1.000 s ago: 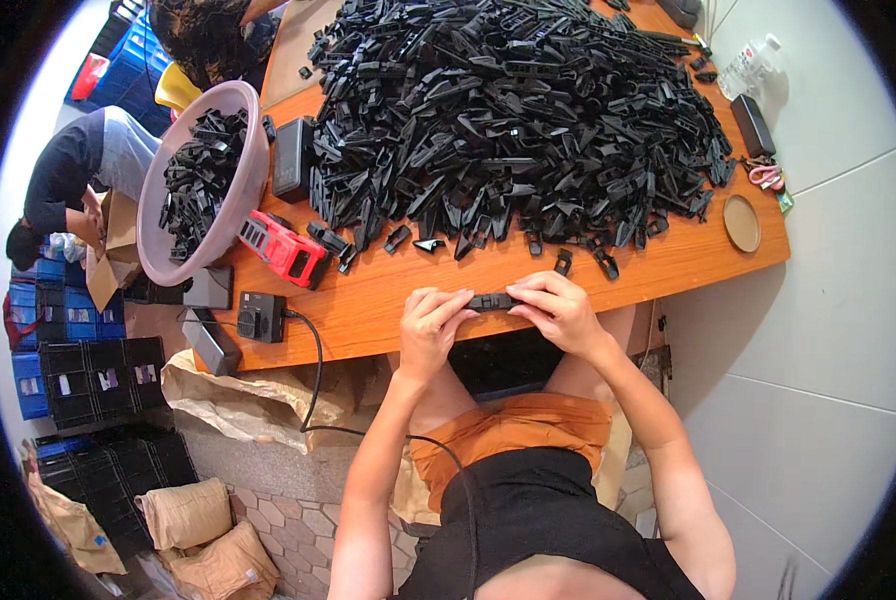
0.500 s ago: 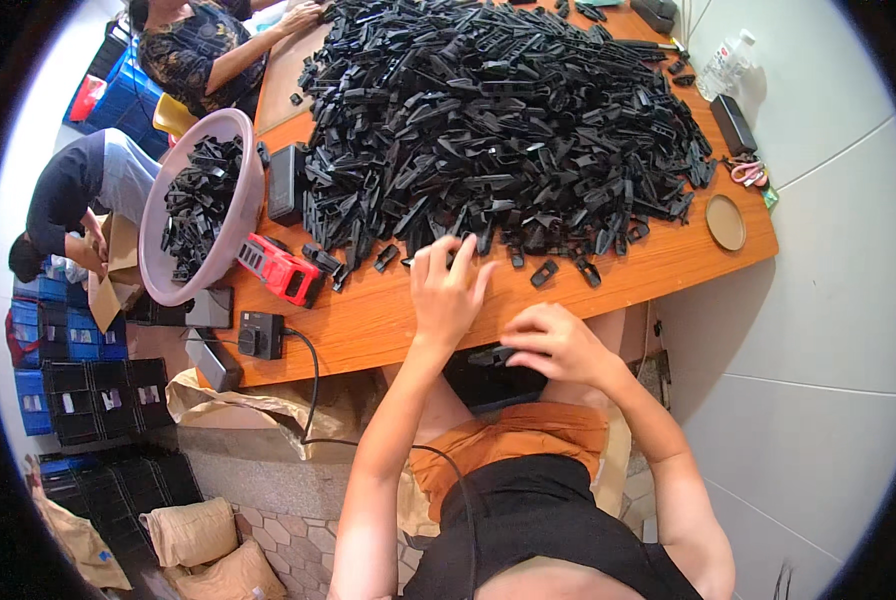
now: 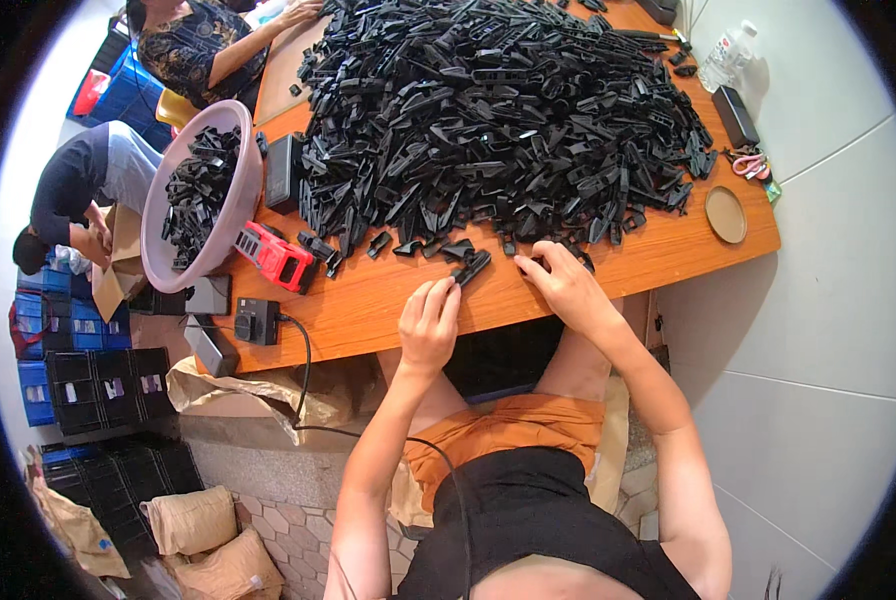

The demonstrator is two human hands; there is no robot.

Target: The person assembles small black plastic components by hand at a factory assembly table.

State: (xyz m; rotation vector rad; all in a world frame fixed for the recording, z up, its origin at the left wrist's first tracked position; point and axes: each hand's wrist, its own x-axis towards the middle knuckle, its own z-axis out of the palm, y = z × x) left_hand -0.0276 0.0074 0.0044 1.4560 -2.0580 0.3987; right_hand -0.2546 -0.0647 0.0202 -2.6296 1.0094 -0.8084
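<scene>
A long black plastic part (image 3: 474, 268) is pinched at its lower end between the fingertips of my left hand (image 3: 430, 328), just above the front part of the table. My right hand (image 3: 573, 287) rests at the near edge of a large heap of black plastic parts (image 3: 498, 130). Its thumb and fingers are curled together beside small loose pieces; whatever lies between them is too small to make out. Other loose black pieces (image 3: 406, 248) lie along the front of the heap, just beyond my left hand.
A pink basin (image 3: 250, 190) of black parts stands at the table's left, beside a red-and-black device (image 3: 278, 258). A cabled black box (image 3: 258, 322) sits at the front left edge. Scissors (image 3: 751, 166), a round lid (image 3: 726, 215) and a bottle (image 3: 728, 58) lie right. Two people are at left.
My left hand has closed on a long black part near the table front. My right hand has moved from below the table edge up to the heap's front.
</scene>
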